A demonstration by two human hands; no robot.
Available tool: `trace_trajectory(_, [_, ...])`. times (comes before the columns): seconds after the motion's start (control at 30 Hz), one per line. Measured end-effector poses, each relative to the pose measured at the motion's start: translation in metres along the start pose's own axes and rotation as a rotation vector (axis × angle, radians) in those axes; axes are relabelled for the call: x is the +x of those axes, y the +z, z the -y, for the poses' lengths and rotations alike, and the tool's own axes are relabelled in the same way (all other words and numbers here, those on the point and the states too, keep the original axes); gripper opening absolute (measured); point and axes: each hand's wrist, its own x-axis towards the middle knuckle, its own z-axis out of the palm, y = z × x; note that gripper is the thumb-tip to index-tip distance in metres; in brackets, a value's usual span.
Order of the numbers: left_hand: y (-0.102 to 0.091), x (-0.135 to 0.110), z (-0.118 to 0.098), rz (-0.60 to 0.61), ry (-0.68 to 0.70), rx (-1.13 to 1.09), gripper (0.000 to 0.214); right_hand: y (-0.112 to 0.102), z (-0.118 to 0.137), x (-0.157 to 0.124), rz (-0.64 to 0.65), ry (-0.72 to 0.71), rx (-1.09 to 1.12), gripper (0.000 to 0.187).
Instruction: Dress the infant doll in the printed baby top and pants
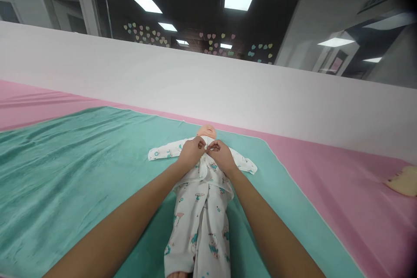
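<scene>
A baby doll (pixel 207 131) lies on its back, its head toward the white wall and its arms spread out. It wears a white patterned pajama top (pixel 165 150) and matching pajama pants (pixel 203 213). Both of my hands meet at the top's front, just below the doll's chin. My left hand (pixel 193 152) pinches one side of the front edge near the collar. Close beside it, my right hand (pixel 221 154) pinches the other side. Whatever fastener may be between the fingertips is too small to make out. Below my hands the front flap hangs loose over the waist.
A green blanket (pixel 91 173) is spread under the doll on a pink sheet (pixel 325 173). The low white wall (pixel 163 82) runs behind, with dark glass and heart stickers above. A pale yellow object (pixel 404 181) lies at the far right.
</scene>
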Motion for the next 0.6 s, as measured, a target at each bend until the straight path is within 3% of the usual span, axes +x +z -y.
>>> trace_trajectory(0.6, [-0.0061, -0.0008, 0.0057, 0.056, -0.041, -0.304, 0.014, 0.0003, -0.0035, 0.0018, -0.002, -0.023, -0.019, 0.021])
